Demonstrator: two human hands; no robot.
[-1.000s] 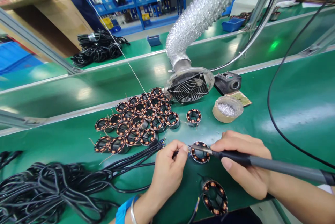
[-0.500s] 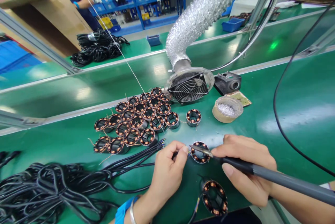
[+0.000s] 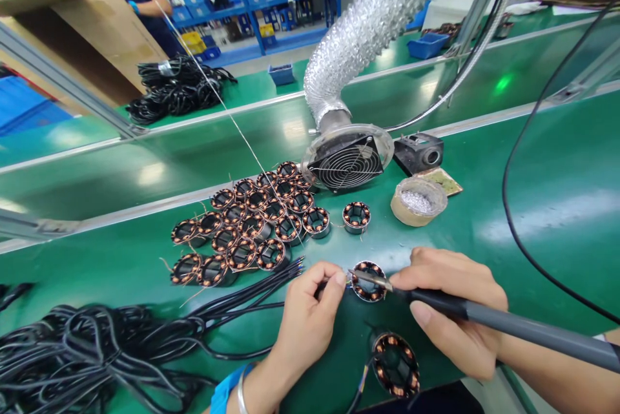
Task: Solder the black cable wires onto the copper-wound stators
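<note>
My left hand [image 3: 312, 310] pinches the end of a black cable, whose thin colored wires reach the left rim of a copper-wound stator ring [image 3: 368, 281]. In my right hand [image 3: 455, 304] is a soldering iron [image 3: 527, 330] with a dark grip; its metal tip lies across the ring, pointing at the wires by my left fingertips. A second stator ring [image 3: 396, 365], with a cable attached, rests nearer me at the bench edge. Another single ring [image 3: 356, 217] stands farther back.
Several stator rings [image 3: 252, 227] cluster left of center. Black cables [image 3: 106, 349] lie at lower left. A fan on a silver duct [image 3: 346, 165] stands behind, beside a solder cup [image 3: 419, 201]. A person [image 3: 145, 0] is near a cardboard box [image 3: 106, 33].
The view has shifted slightly. Both hands keep nearly the same pose, with the iron tip still at the ring's left side. The person at the back has moved an arm.
</note>
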